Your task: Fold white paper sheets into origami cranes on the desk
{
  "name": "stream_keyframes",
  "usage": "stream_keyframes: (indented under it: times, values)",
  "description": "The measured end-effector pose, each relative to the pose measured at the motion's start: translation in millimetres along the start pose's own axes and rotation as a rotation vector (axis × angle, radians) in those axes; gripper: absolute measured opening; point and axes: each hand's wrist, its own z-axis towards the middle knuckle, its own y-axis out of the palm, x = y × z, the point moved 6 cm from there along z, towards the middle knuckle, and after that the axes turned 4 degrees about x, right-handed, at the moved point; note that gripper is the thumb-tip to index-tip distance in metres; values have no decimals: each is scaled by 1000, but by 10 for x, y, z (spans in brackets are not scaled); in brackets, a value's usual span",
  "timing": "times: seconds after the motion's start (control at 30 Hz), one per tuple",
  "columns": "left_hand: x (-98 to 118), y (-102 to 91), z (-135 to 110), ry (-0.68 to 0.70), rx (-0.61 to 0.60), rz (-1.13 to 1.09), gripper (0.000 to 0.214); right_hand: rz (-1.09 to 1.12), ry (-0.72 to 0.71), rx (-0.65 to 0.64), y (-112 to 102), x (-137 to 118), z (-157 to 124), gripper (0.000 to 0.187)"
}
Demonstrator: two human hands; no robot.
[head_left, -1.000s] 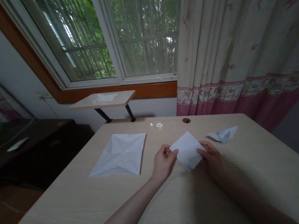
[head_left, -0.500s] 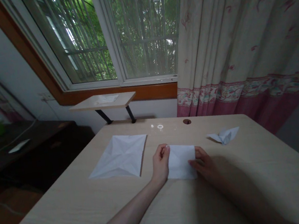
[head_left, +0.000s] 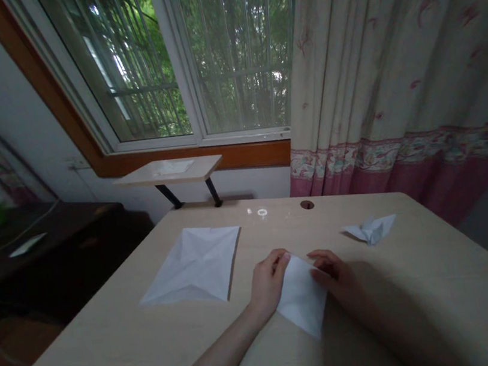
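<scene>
A white sheet of paper (head_left: pixel 303 299), folded into a small square, is turned with one corner toward me over the table. My left hand (head_left: pixel 270 282) pinches its upper left edge between thumb and fingers. On the opposite side, my right hand (head_left: pixel 336 273) has its thumb on the paper by the right edge, with the fingers curled at or behind that edge, partly hidden. Left of my hands lies a larger creased white sheet (head_left: pixel 192 266), opened flat. To the right rests a folded paper bird (head_left: pixel 372 230) with two raised wings.
The pale wooden table (head_left: pixel 126 351) has a round cable hole (head_left: pixel 307 205) at its back edge. Behind it, a small raised shelf (head_left: pixel 205 165) on black legs carries white paper (head_left: pixel 173 167). A dark cabinet (head_left: pixel 89 241) stands at the left, and a flowered curtain (head_left: pixel 393 83) hangs right.
The folded square has turned from lying straight to cornerwise, its lower corner now nearer me. Both hands have moved with it, and the view has tilted slightly upward.
</scene>
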Motion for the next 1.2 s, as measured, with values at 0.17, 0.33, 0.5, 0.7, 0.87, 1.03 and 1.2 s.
stream_keyframes:
  times: [0.17, 0.33, 0.5, 0.7, 0.87, 1.03, 1.2]
  values:
    - [56, -85, 13, 110, 102, 133, 30, -179, -34, 137, -82, 12, 22, 30]
    - [158, -30, -7, 320, 6, 256, 23, -333, -107, 250, -145, 67, 30, 24]
    - [144, 105, -79, 378, -132, 318, 32, -409, -213, 316, -169, 168, 15, 20]
    - [79, 189, -100, 324, -255, 456, 39, -495, -493, 237, -58, 293, -42, 31]
    - [116, 189, -113, 329, -321, 526, 43, -559, -500, 54, 17, 370, -62, 48]
    - [115, 167, -109, 394, -447, 544, 40, -634, -508, -89, 11, 207, -66, 50]
    - [109, 85, -30, 397, -528, 471, 54, -703, -503, -233, 6, 114, -69, 48]
